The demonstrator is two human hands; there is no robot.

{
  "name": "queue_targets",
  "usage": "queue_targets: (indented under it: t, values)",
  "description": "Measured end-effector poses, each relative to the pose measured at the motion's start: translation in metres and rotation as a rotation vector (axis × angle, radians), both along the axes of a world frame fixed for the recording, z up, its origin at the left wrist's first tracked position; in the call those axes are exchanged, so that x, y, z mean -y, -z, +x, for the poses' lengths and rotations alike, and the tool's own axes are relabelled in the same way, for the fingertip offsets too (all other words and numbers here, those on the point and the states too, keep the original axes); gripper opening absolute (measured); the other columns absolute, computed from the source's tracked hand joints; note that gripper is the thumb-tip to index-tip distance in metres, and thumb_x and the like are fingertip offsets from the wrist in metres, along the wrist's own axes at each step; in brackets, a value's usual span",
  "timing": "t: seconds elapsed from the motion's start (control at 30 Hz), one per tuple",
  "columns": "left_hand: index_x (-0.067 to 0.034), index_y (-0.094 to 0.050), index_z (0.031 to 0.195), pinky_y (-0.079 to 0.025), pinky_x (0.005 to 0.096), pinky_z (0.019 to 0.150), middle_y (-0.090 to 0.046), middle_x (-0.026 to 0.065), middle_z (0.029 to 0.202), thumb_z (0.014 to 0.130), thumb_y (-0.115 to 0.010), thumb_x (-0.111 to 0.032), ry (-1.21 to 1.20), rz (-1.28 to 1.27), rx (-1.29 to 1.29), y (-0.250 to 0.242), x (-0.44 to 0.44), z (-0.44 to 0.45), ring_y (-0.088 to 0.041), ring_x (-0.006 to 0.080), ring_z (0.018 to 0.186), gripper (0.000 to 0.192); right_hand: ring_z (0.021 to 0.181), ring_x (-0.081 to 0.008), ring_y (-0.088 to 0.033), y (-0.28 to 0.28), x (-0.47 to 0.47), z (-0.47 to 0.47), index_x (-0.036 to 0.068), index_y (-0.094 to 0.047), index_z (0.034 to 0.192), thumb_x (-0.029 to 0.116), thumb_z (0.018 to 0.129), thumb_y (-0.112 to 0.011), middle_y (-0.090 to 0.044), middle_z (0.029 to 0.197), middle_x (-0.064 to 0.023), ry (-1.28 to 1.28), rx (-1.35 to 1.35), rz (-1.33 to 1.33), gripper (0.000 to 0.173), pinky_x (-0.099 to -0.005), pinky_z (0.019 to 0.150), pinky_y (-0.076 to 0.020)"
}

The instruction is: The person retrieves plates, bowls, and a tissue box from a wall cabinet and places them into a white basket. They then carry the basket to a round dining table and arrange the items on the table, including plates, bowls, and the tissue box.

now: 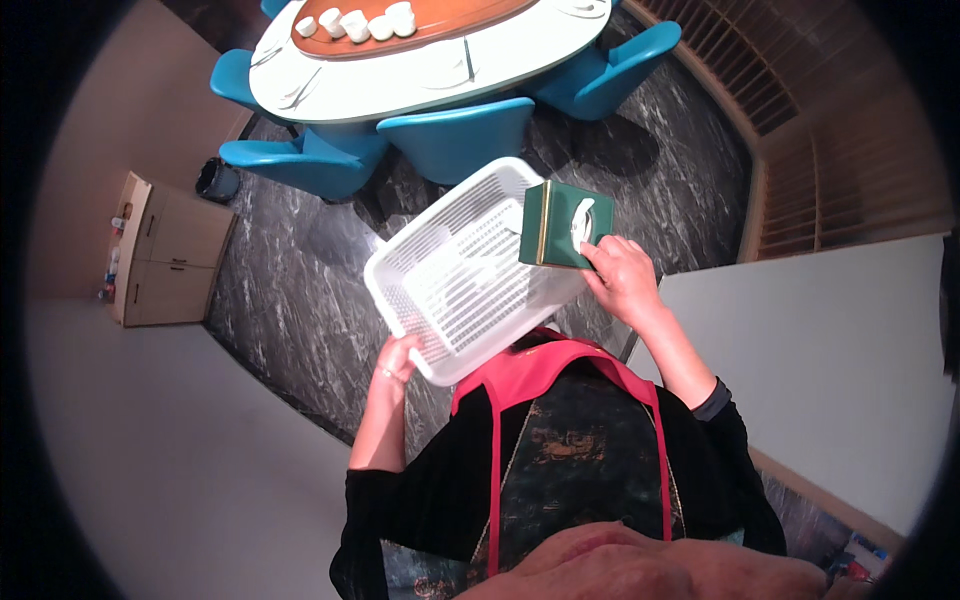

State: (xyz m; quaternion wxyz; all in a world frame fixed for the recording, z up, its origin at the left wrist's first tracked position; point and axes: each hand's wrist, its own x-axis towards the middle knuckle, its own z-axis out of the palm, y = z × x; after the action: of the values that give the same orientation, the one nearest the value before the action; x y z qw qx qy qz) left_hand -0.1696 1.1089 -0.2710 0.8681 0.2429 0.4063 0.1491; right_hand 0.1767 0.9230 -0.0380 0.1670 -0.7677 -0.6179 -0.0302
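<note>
A white slatted plastic basket (480, 277) is held out in front of my body, tilted. My left hand (399, 358) grips its near left corner by the rim. In my right hand (621, 276) is a green tissue box (559, 225) with gold edging, held above the basket's right end; a white tissue pokes out of its opening. The box hides part of the basket's rim. Nothing that I can make out clearly lies in the basket. A red apron (551, 364) covers my front.
Ahead stands a round white table (360, 101) with a brown turntable (420, 37) bearing several white cups (355, 28). Blue chairs (457, 139) surround it. A black bin (217, 181) and a wooden cabinet (176, 255) are at the left; slatted wood panels (817, 191) line the right.
</note>
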Motion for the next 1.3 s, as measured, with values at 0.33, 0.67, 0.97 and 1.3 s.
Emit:
queue_targets:
  t: [0.33, 0.67, 0.97, 1.3]
  values:
    - [0.002, -0.041, 0.139, -0.048, 0.0543, 0.101, -0.055, 0.0216, 0.126, 0.064, -0.052, 0.001, -0.554, -0.061, -0.028, 0.028, 0.074, -0.054, -0.055, 0.042, 0.116, 0.075, 0.09, -0.0286, -0.059, 0.017, -0.049, 0.151, 0.01, -0.064, 0.101, 0.012, 0.072, -0.075, -0.058, 0.086, -0.0083, -0.007, 0.037, -0.051, 0.032, -0.0409, 0.076, -0.0455]
    - [0.001, -0.044, 0.135, -0.049, 0.055, 0.099, -0.055, 0.017, 0.125, 0.067, -0.051, 0.005, -1.087, -0.084, -0.026, 0.079, 0.026, -0.004, -0.055, 0.0382, 0.116, 0.069, 0.091, -0.029, -0.061, 0.036, -0.196, 0.251, 0.01, -0.066, 0.099, 0.013, 0.071, -0.077, -0.061, 0.087, -0.0087, 0.014, 0.131, -0.08, 0.03, -0.0416, 0.077, -0.0483]
    - [0.005, -0.039, 0.14, -0.049, 0.053, 0.101, -0.052, 0.0193, 0.132, 0.07, -0.049, 0.007, -1.364, 0.034, -0.015, 0.069, -0.036, 0.039, -0.055, 0.037, 0.119, 0.071, 0.084, -0.0304, -0.063, 0.052, -0.329, 0.317, 0.007, -0.067, 0.104, 0.015, 0.073, -0.079, -0.06, 0.088, -0.01, 0.069, 0.127, -0.113, 0.034, -0.0401, 0.072, -0.0498]
    - [0.001, -0.042, 0.138, -0.047, 0.052, 0.103, -0.054, 0.0166, 0.128, 0.068, -0.053, 0.002, -1.572, -0.044, -0.067, 0.022, 0.011, 0.124, -0.055, 0.0372, 0.119, 0.07, 0.094, -0.0344, -0.063, 0.101, -0.503, 0.448, 0.009, -0.067, 0.104, 0.021, 0.074, -0.074, -0.063, 0.104, -0.0125, 0.096, 0.111, -0.179, 0.033, -0.0433, 0.08, -0.0514]
